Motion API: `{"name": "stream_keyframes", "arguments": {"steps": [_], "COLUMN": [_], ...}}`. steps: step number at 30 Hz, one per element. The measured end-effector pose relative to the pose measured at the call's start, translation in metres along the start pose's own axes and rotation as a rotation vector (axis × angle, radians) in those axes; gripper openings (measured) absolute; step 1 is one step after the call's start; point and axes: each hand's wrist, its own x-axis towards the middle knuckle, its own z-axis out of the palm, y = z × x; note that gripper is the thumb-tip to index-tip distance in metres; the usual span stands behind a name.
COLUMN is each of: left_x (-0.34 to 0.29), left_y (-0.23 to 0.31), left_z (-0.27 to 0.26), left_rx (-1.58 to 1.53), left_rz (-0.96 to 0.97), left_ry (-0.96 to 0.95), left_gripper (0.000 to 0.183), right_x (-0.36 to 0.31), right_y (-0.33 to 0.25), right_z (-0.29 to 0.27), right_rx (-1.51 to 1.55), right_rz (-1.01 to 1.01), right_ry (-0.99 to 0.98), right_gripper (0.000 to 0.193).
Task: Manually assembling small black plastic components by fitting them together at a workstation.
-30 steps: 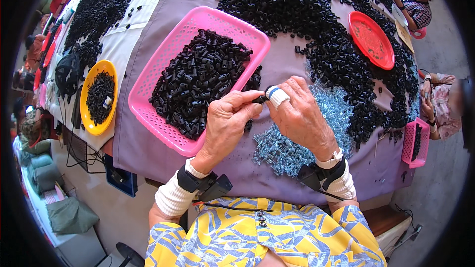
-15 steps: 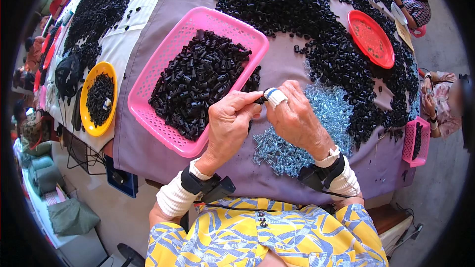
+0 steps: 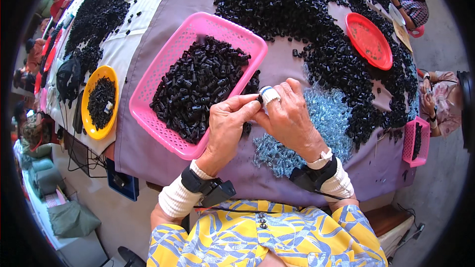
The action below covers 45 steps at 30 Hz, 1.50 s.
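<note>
My left hand [image 3: 228, 126] pinches a small black plastic part [image 3: 260, 98] between thumb and fingertips, just right of the pink basket. My right hand [image 3: 292, 116] meets it there, its fingers curled and closed at the same part; a white cloth band wraps one finger. The part's far side is hidden by the fingers. Below the left hand's side, the pink basket [image 3: 153, 76] holds a heap of short black tubular pieces [image 3: 195, 91]. Beside and under my right hand spreads a pile of tiny shiny pale-blue pieces [image 3: 331, 123] that look like springs.
A large heap of black parts [image 3: 282, 10] covers the far and right side of the purple cloth [image 3: 173, 180]. On it lies a red tray [image 3: 368, 42]. A yellow tray [image 3: 115, 76] stands left, a small pink basket [image 3: 408, 141] right. Other people sit around the tables.
My right hand has turned and shifted slightly left, its thumb now against the left fingertips. The black part shows a little more between the hands. The view has tilted slightly.
</note>
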Motion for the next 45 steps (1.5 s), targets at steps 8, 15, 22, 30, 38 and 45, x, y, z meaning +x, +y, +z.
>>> {"name": "stream_keyframes", "arguments": {"steps": [8,15,22,30,38,45], "left_x": [0.001,0.0,0.001,-0.001,-0.002,-0.005], "left_y": [0.008,0.003,0.006,0.003,0.002,0.01], "left_z": [-0.005,-0.009,-0.008,-0.006,-0.007,-0.006], "left_rx": [-0.072,-0.29,-0.37,-0.425,-0.469,-0.311], "left_rz": [-0.137,-0.184,-0.234,-0.246,-0.234,-0.178], "left_ry": [-0.072,-0.193,-0.246,-0.229,-0.228,-0.214], "left_gripper": [0.025,0.024,0.025,0.023,0.02,0.023], "right_x": [0.003,0.006,0.007,0.008,0.008,0.012], "right_y": [0.012,0.009,0.012,0.01,0.011,0.015], "right_z": [-0.004,-0.008,-0.007,-0.008,-0.008,-0.011], "right_rx": [0.185,0.197,0.237,0.321,0.353,0.329], "right_rz": [0.017,0.02,0.034,0.021,-0.057,-0.049], "right_ry": [-0.018,-0.024,0.028,0.08,0.102,0.019], "right_gripper": [0.021,0.022,0.024,0.021,0.015,0.021]}}
